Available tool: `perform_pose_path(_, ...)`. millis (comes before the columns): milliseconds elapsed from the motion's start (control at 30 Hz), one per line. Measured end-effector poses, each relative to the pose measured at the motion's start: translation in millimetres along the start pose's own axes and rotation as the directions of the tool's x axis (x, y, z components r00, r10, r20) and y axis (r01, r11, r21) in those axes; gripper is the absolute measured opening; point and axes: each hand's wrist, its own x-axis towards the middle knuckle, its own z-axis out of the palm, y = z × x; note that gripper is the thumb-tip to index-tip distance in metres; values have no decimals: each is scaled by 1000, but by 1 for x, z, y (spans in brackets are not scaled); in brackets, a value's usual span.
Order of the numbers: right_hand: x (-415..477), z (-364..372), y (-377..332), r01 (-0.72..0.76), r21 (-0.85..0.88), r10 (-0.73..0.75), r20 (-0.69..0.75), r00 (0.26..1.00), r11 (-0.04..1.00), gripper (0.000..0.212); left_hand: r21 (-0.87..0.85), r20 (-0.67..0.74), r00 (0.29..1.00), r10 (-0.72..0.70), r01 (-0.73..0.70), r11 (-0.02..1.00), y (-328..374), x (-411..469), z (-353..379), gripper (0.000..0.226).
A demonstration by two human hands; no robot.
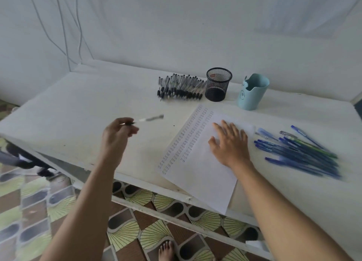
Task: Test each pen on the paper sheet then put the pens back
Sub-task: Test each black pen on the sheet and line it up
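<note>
My left hand [117, 132] pinches a black pen [148, 119] by its grip end between thumb and fingertips. The barrel juts past them, blurred, over the white table [78, 104]. My right hand [229, 143] lies flat, fingers straight, pinning the paper sheet [203, 180]. The pinch looks light to me, and a quick swing could flick the pen loose. Beyond the left fingertips, the row of black pens [180, 87] lies beside the black mesh cup [218, 84]; a careless drop there could scatter them. Blue pens [299, 151] lie just right of my right fingers.
</note>
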Motion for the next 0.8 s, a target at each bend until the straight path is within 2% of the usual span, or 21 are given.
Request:
perform_pose_path(100, -1, 0, 0, -4, 15, 4, -7, 1000, 1000, 73, 11, 151, 988, 22, -24, 1000, 9, -4, 26, 25)
perform_pose_path(133, -1, 0, 0, -4, 17, 4, -8, 1000, 1000, 73, 49, 195, 980, 30, -40, 998, 11, -4, 34, 30)
perform_pose_path(200, -1, 1, 0, 1, 18, -1, -14, 1000, 1000, 72, 220, 266, 959, 100, -161, 962, 15, -5, 49, 39)
perform_pose_path(267, -1, 1, 1, 0, 22, 0, -12, 1000, 1000, 72, 348, 390, 908, 156, -302, 888, 20, -11, 62, 53)
perform_pose_path(367, 0, 1, 0, -13, 28, 13, -2, 1000, 1000, 73, 248, 537, 797, 276, -462, 851, 23, -23, 75, 67)
perform_pose_path(433, 0, 1, 0, -16, 23, 16, -2, 1000, 1000, 73, 217, 544, 736, 403, -587, 780, 17, -21, 83, 50)
perform_pose_path(500, 1, 2, 0, -13, 23, 13, -7, 1000, 1000, 73, 233, 517, 706, 484, -660, 714, 14, -18, 89, 34)
perform_pose_path(600, 0, 2, 1, -11, 31, 11, -4, 1000, 999, 73, 254, 500, 702, 507, -679, 689, 15, -19, 97, 42)
perform_pose_path(700, 0, 2, 1, 0, 30, 0, -13, 1000, 1000, 74, 324, 535, 694, 482, -695, 642, 12, -17, 101, 26)
perform_pose_path(733, 0, 2, 2, 8, 26, -7, -16, 1000, 1000, 75, 378, 555, 703, 445, -690, 617, 12, -18, 101, 42)
perform_pose_path(800, 0, 2, 2, 18, 24, -17, -18, 1000, 1000, 81, 422, 578, 677, 455, -725, 544, 7, -18, 100, 71)
